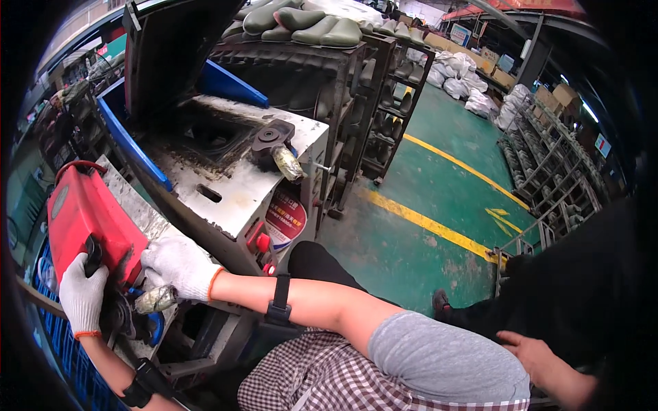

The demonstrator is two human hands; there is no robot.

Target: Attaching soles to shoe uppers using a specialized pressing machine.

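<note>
Both my hands wear white knit gloves with orange cuffs. At the left, my left hand (83, 293) is closed round a black handle (93, 255) on the face of a red machine cover (92, 222). My right hand (179, 268) lies against the cover's lower right edge with its fingers curled in; what they grip, if anything, is hidden. Just below it is a lever grip wrapped in shiny tape (156, 299), beside a dark round clamp (118, 315). A blue part (157, 329) shows under that grip.
Beside me stands a white machine top (226, 198) with a raised black lid (168, 55), a second taped lever (288, 164) and red buttons (263, 242). Racks hold green shoe-shaped pieces (336, 31). Another person's hand (541, 359) is close at right. White sacks (456, 72) lie farther off.
</note>
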